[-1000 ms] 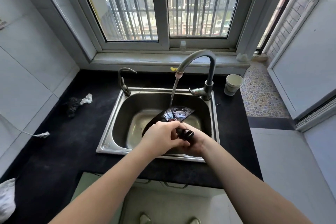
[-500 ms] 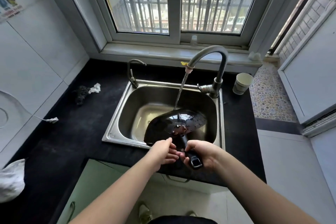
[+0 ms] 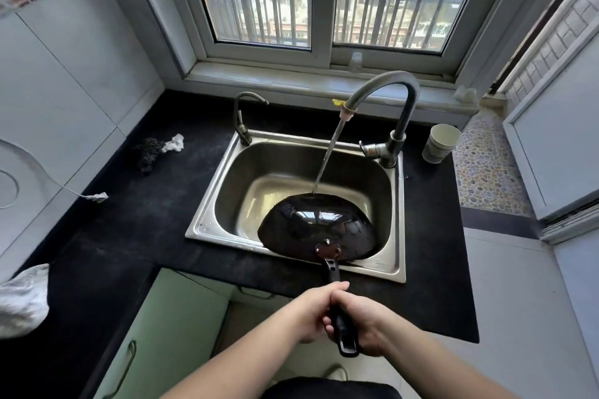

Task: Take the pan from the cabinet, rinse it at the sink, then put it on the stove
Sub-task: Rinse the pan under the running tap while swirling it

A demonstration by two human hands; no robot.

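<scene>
You stand at the stainless steel sink (image 3: 393,272) with both hands wrapped around the black handle (image 3: 334,272) of a dark round-bottomed pan (image 3: 311,230), your left hand (image 3: 308,314) curled over the grip from the left and your right hand (image 3: 366,327) closed on it from the right, nearer the handle's end. The pan hangs over the near right part of the basin, turned so its glossy underside faces up, its near edge over the sink's front rim. A thin stream from the tall curved grey faucet (image 3: 389,87) lands at the pan's far edge.

By the look of it, the rinse is under way, with the stove step yet to come. To do it well, bring the pan farther under the stream so water runs over the whole shell, roll it slowly by the handle, then turn it to wash the inside. Keep it low in the basin so spray stays off the black countertop (image 3: 136,227), and tip it to drain before lifting away.

Counted: one pan, one sink, two taps (the tall one running and a small slim tap (image 3: 243,116) at the far left corner), one pale paper cup (image 3: 440,143) right of the faucet, one dark scouring pad (image 3: 149,152) with one white crumpled scrap (image 3: 173,143) beside it.
</scene>
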